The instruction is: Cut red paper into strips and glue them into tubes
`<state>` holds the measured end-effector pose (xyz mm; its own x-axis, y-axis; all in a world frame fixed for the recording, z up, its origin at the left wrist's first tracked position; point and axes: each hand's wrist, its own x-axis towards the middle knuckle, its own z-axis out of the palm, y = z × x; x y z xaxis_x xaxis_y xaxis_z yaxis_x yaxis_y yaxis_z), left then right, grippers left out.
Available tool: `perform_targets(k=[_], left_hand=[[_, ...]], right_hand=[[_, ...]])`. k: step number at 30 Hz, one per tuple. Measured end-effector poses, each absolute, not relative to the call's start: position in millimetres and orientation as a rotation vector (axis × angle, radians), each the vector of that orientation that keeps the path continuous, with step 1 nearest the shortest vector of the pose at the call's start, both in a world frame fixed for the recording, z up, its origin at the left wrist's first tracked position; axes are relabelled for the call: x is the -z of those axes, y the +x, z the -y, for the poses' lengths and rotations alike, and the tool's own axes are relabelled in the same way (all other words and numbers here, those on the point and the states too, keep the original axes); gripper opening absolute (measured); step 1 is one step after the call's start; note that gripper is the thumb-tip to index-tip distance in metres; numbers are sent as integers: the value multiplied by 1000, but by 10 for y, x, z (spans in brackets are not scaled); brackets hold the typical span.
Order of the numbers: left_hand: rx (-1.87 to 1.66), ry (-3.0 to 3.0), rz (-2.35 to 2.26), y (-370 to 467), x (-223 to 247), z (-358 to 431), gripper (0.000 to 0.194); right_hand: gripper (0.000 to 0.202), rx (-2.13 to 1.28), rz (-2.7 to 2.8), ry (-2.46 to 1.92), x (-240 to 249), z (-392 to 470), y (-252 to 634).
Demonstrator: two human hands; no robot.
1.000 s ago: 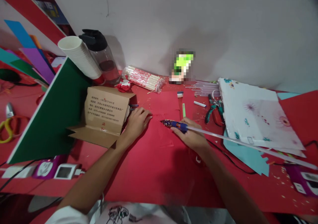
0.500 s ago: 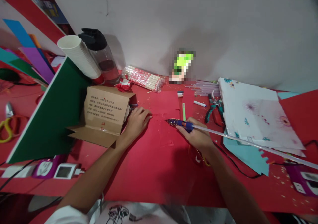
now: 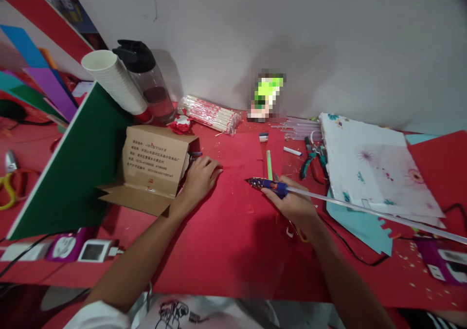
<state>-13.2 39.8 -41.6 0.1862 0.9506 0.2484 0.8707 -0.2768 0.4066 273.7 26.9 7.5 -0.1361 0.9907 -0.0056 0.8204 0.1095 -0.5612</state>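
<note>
My right hand [image 3: 294, 202] is wrapped around a blue hot glue gun [image 3: 268, 185], its dark tip pointing left just above the red paper [image 3: 207, 241]. A long clear glue stick [image 3: 350, 205] runs out of its back toward the right edge. Beneath the tip, shiny clear streaks lie on the red sheet. My left hand [image 3: 202, 177] rests palm down on the red paper, fingers slightly bent, with no object showing in it. Right beside it stands an open brown cardboard box [image 3: 153, 161]. Yellow-handled scissors [image 3: 301, 232] lie partly hidden under my right wrist.
At the back stand stacked paper cups [image 3: 113, 83], a bottle [image 3: 156, 95], wrapped sticks [image 3: 209, 115] and a blurred phone [image 3: 268, 95]. Pliers [image 3: 310, 161] and a patterned white pad [image 3: 379, 168] lie right. A green board [image 3: 69, 173] leans left; a black cable [image 3: 343, 239] crosses the right side.
My right hand and the glue gun have shifted slightly right and down. My left hand stays almost in place. The view has moved a little.
</note>
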Motion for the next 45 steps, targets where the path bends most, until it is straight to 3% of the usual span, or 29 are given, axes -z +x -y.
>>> perform_targets(k=[6,37,45], left_hand=[[-685,2291,-1766,-130,408,-396,18],[-691,2267,-1765,-130,419,-401,18],[-687,2265,-1764,-122,403,-401,18]], right_hand=[[34,-724,2087,-1591,-122,-221,2672],[41,-669,2058,-1725,-118,-113,2770],[39,-746,2147,-1509,-171,-30,2802]])
